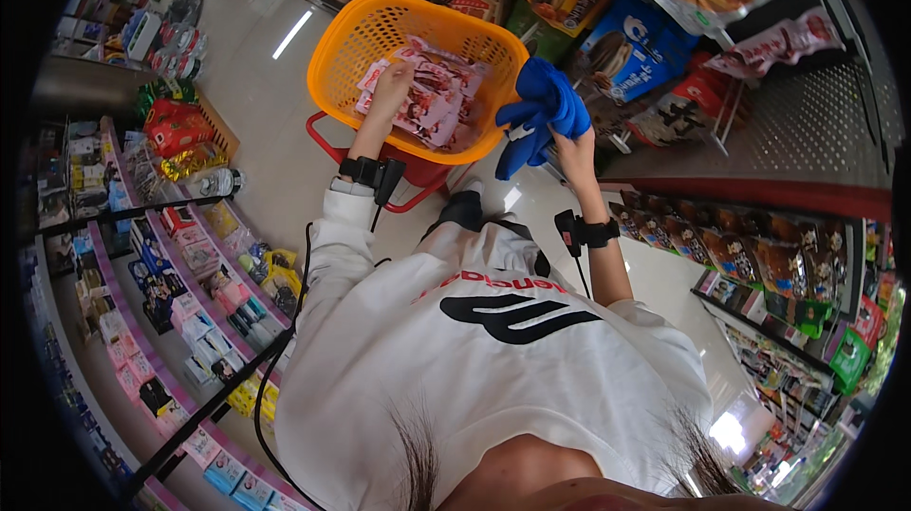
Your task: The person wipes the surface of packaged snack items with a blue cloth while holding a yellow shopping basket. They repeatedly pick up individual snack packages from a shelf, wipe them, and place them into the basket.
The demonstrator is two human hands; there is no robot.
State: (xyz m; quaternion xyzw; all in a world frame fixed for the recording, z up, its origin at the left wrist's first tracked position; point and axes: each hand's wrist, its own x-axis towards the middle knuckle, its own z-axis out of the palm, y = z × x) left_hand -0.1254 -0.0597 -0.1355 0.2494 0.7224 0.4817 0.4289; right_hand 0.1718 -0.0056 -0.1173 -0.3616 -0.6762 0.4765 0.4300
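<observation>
A yellow perforated plastic basket (333,48) rests on a red frame or stool (416,191) before me. Pink printed snack packets (434,102) lie in a pile inside it. Over the basket's left part my left hand (396,84) has its fingers bent at the packets; whether it grips one cannot be told. My right hand (573,148), just right of the basket, holds a bunched blue cloth or glove (544,109), which covers part of the fingers. Both wrists wear black straps with small devices.
A rack of hanging snack bags (626,48) borders the basket at the upper right. Below it, a shelf carries brown packaged goods (733,251). Shelves of small boxes (196,319) fill the left side. A black cable (263,383) runs down beside my left arm.
</observation>
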